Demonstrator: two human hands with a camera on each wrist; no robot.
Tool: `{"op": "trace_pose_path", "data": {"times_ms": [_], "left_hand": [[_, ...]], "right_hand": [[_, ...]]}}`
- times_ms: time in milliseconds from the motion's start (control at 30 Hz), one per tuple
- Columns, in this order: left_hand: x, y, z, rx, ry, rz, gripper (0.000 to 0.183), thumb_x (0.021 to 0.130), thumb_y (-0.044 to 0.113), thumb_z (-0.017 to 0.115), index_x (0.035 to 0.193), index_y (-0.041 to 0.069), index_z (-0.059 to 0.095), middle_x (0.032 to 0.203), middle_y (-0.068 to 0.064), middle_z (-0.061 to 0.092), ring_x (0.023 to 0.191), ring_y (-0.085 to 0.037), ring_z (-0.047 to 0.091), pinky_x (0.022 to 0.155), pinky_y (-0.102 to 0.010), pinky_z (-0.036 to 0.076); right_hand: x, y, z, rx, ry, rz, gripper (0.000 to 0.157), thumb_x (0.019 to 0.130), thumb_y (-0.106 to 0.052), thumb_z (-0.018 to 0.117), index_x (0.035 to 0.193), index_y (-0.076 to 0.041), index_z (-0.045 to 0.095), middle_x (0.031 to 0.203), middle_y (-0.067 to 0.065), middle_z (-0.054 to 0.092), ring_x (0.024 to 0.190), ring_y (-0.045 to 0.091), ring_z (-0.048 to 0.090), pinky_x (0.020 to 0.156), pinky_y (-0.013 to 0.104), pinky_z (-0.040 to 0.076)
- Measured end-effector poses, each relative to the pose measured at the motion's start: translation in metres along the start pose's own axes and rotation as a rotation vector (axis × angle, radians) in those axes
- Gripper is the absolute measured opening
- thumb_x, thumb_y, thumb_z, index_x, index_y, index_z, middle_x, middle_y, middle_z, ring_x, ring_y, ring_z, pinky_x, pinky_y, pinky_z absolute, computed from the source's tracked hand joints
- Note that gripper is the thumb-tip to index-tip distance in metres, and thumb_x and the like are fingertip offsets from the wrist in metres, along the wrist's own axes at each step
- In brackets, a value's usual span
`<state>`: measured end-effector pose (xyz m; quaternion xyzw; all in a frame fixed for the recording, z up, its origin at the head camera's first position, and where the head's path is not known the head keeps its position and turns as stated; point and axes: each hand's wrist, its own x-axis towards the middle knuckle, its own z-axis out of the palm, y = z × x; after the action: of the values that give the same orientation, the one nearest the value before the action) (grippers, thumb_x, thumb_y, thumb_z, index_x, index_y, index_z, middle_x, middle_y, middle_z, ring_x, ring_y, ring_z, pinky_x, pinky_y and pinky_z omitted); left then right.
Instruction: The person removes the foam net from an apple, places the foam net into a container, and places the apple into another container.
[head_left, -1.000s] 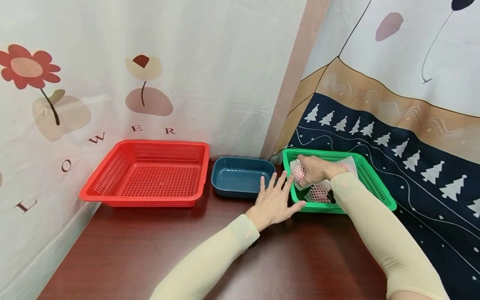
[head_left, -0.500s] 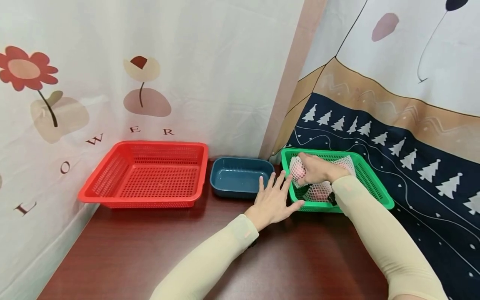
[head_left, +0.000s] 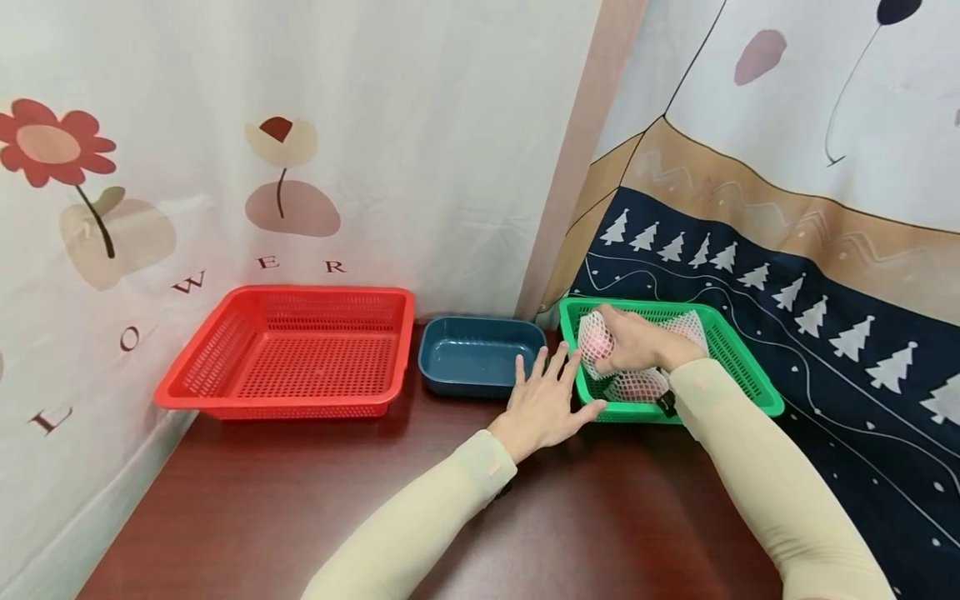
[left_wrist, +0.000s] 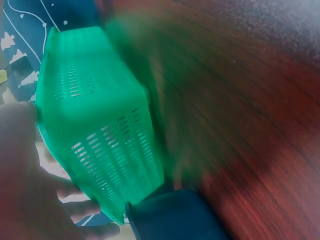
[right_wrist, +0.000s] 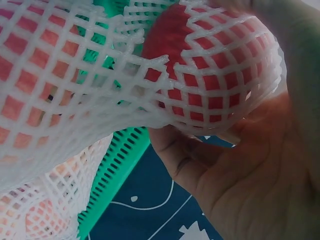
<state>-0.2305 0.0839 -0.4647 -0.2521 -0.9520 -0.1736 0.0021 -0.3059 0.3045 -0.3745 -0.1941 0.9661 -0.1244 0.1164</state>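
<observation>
Along the back of the table (head_left: 300,508), from left to right: left-hand basket (head_left: 285,403), middle tub (head_left: 480,389), right-hand basket (head_left: 738,358). Just beside the tub, one basket on either side. Behind the left-hand basket and the tub, left curtain (head_left: 427,167); behind and to the right of the right-hand basket, right curtain (head_left: 870,275). Inside the right-hand basket, three netted pieces: end piece (head_left: 595,340) at the left, in the grip of the right hand (head_left: 637,340); front piece (head_left: 637,387) by the near rim; back piece (head_left: 688,326) behind the right wrist. Before the tub's right end, by the right-hand basket's near left corner: left hand (head_left: 543,404).
</observation>
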Motion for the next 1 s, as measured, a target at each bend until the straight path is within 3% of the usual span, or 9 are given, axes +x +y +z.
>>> {"op": "trace_pose_path", "data": {"times_ms": [167, 433, 1000], "left_hand": [[-0.001, 0.001, 0.003, -0.002, -0.005, -0.001, 0.098, 0.113, 0.082, 0.042, 0.188, 0.023, 0.022, 0.198, -0.005, 0.018, 0.183, -0.044, 0.023, 0.145, -0.077, 0.016], [0.0, 0.001, 0.001, -0.003, -0.015, -0.012, 0.098, 0.114, 0.083, 0.041, 0.189, 0.024, 0.019, 0.199, -0.004, 0.015, 0.184, -0.043, 0.021, 0.146, -0.077, 0.014], [-0.009, -0.009, -0.007, -0.003, -0.04, 0.022, 0.1, 0.114, 0.084, 0.038, 0.189, 0.022, 0.015, 0.199, -0.003, 0.014, 0.185, -0.038, 0.018, 0.147, -0.074, 0.012]], "right_hand": [[-0.003, 0.003, 0.003, 0.023, 0.003, 0.007, 0.116, 0.095, -0.028, 0.093, 0.181, 0.002, 0.022, 0.183, 0.037, 0.038, 0.164, 0.06, 0.048, 0.133, 0.079, 0.041], [-0.001, 0.002, 0.001, 0.004, 0.012, -0.011, 0.123, 0.092, -0.027, 0.093, 0.183, 0.004, 0.016, 0.183, 0.038, 0.037, 0.162, 0.06, 0.051, 0.132, 0.077, 0.044], [-0.005, 0.0, 0.001, 0.005, 0.036, -0.004, 0.114, 0.095, -0.033, 0.093, 0.179, 0.005, 0.025, 0.177, 0.036, 0.048, 0.157, 0.056, 0.058, 0.132, 0.075, 0.045]]}}
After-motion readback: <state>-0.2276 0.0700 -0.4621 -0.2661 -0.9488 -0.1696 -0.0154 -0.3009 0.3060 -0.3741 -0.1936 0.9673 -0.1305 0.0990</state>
